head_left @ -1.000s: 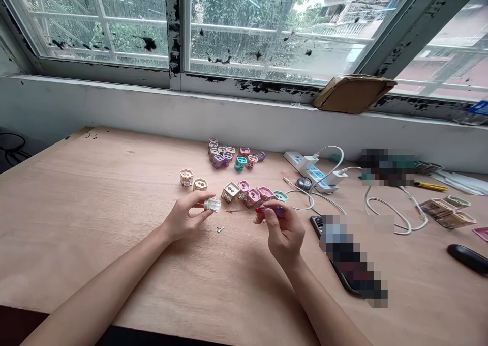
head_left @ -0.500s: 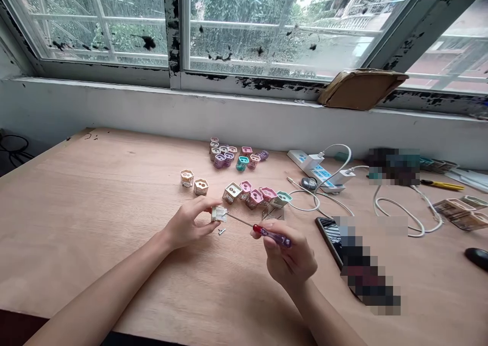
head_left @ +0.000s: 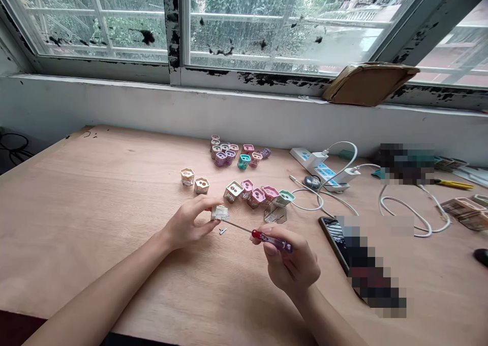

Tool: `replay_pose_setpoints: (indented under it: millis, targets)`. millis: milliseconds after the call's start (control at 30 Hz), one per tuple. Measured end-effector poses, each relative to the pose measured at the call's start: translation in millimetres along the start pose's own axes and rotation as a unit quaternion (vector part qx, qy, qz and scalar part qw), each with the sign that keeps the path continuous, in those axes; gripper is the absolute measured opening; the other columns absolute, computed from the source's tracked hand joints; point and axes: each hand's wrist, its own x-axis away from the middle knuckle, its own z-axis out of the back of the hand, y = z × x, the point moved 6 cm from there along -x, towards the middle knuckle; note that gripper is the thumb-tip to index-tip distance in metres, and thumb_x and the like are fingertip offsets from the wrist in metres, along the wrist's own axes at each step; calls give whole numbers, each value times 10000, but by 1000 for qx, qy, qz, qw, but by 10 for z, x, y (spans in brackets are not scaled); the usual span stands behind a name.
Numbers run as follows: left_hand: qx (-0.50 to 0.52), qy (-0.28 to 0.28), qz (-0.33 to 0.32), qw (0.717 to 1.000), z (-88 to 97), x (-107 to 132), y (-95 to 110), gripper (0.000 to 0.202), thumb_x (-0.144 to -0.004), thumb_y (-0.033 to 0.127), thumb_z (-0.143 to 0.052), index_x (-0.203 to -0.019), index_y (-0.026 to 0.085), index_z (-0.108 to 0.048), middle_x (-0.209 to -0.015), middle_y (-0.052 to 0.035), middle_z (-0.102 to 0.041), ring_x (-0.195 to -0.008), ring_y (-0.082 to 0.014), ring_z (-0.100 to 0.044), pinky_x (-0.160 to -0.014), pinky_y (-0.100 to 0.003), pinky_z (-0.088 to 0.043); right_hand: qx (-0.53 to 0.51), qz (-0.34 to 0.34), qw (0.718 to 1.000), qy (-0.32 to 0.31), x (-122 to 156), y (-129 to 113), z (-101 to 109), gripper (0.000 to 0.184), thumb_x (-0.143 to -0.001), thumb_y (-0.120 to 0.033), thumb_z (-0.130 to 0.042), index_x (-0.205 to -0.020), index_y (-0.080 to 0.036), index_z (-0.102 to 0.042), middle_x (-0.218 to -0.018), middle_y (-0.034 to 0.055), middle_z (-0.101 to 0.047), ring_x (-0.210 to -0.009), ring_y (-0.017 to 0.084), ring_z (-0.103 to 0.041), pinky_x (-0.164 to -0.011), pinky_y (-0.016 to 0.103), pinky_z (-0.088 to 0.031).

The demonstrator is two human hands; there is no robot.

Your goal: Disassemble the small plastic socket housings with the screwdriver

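Observation:
Between the thumb and fingers of my left hand [head_left: 190,221] is a small pale, clear-sided box [head_left: 220,213], held just above the table. My right hand [head_left: 292,257] grips a screwdriver [head_left: 272,240] with a red and purple see-through handle. Its thin shaft points left, and the tip is at the lower right edge of the box; I cannot tell whether it touches. Below the box lies a tiny metal piece [head_left: 222,231] on the table. Several small cases with coloured rims stand behind, among them a cream one [head_left: 233,191] and a pink one [head_left: 256,197].
A clear case [head_left: 275,213] sits right of the box. Further right are a phone [head_left: 335,236], a power strip [head_left: 324,172] with white cables, a yellow cutter [head_left: 453,184] and a black mouse [head_left: 481,256]. More coloured cases [head_left: 244,161] stand near the wall.
The screwdriver tip has shifted from the box's face down to its lower right edge. My right hand has moved slightly down. The camera view has shifted a little.

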Motion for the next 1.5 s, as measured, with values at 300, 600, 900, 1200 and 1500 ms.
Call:
replay_pose_setpoints:
  millis: [300,600,900,1200,1500]
  targets:
    - [16,-19,2,1000,-41,10,-19,137,-993,154,-519,-1101,204,-585,-1215,-134,-609,-1136,-218,-633,-893,-324,-546,3,1,1000,-10,22,2,-28,147,-997,-201,-598,-1139,-206,-635,-803,55,-713,-609,183,-686,-533,307,-588]
    - [-4,-51,23,998,-58,13,-39,127,-1003,144,-467,-1027,200,-579,-1232,-122,-585,-1068,-188,-645,-859,-295,-545,-12,-23,999,40,126,127,67,189,-990,-207,-603,-1177,-223,-628,-856,58,-716,-637,203,-709,-549,344,-607]
    - [-12,-71,23,997,-83,17,-48,135,-997,139,-466,-1022,197,-585,-1226,-127,-575,-1070,-189,-649,-858,-276,-543,-11,-34,999,19,66,107,27,141,-1007,-212,-593,-1145,-216,-619,-870,52,-716,-645,187,-725,-541,302,-603]
    - [-1,-61,32,998,-90,62,-93,274,-959,152,-553,-1216,222,-492,-1152,-98,-651,-977,-194,-673,-843,-313,-552,28,-40,999,12,93,131,30,148,-998,-215,-623,-1145,-210,-629,-873,54,-738,-627,180,-727,-543,294,-616]
    - [21,-79,51,995,-86,56,-99,301,-921,154,-607,-1204,206,-522,-1087,-69,-662,-1002,-203,-654,-883,-326,-519,5,-43,998,35,62,157,53,132,-994,-191,-612,-1125,-198,-630,-849,45,-718,-612,171,-711,-537,292,-611]
